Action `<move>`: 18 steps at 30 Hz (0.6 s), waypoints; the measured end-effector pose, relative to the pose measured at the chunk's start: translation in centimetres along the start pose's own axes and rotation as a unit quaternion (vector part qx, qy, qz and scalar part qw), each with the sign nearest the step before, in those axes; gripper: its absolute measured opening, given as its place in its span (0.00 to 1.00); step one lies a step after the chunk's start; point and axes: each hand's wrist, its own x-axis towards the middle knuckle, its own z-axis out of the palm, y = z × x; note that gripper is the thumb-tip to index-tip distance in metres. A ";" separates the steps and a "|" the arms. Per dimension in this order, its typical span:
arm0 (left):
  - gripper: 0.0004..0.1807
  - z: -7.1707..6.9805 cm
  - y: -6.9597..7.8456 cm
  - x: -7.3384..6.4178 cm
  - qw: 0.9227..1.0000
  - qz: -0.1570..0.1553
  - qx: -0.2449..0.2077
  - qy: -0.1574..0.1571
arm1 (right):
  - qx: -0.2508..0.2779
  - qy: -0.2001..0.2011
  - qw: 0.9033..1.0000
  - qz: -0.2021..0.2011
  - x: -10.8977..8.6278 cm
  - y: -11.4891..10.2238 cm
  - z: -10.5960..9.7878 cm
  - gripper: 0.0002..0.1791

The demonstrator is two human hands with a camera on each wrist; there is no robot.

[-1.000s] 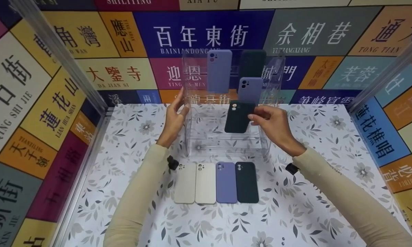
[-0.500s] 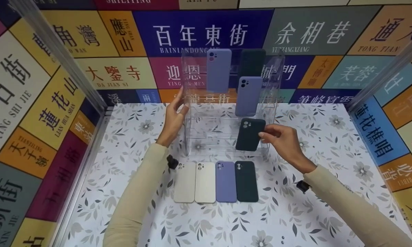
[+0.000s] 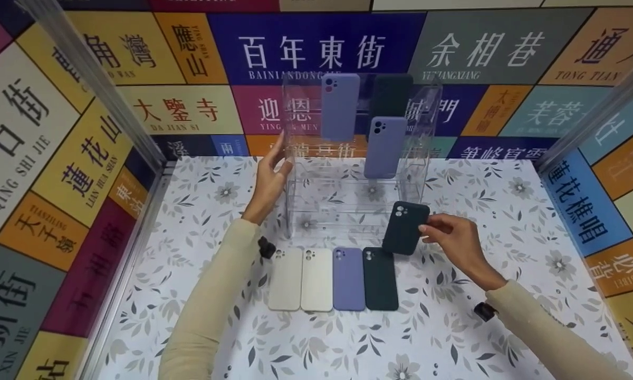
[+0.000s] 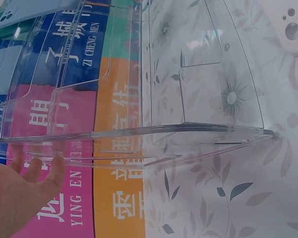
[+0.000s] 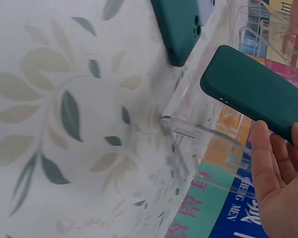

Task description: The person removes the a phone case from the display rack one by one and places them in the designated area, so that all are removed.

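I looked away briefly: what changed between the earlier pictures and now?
Pinching the dark green phone case, the right hand moved it down and rightward in the head view; nothing was released. The left hand, clear stand, its three cases and the row of four stayed put.

Both arms reach forward from the near side, the left forearm [image 3: 205, 303] leaning slightly inward, the right forearm [image 3: 548, 327] slanting in more steeply across. Long beige sleeves [image 3: 219, 279] cover them, leaving the left wrist [image 3: 252, 212] and right wrist [image 3: 493, 277] bare. The left hand [image 3: 270, 179] reaches farther forward, its fingers [image 4: 53, 173] extended and slightly bent, the thumb [image 3: 285, 169] standing apart from them. Nearer the person, the right hand [image 3: 456, 240] points inward, thumb and fingers drawn together in a pinch.
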 end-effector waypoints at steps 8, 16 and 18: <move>0.39 0.0 0.0 -0.1 1.000 0.003 -0.003 -0.004 | 0.018 -0.007 0.999 0.046 -2.2 1.8 -1.1 0.17; 0.39 0.1 0.0 0.0 1.000 0.007 0.006 -0.003 | 0.020 -0.021 0.997 0.076 -3.7 3.7 -1.9 0.18; 0.39 0.1 0.0 0.0 1.000 0.008 0.005 -0.002 | 0.017 -0.028 0.997 0.076 -3.9 4.1 -1.9 0.18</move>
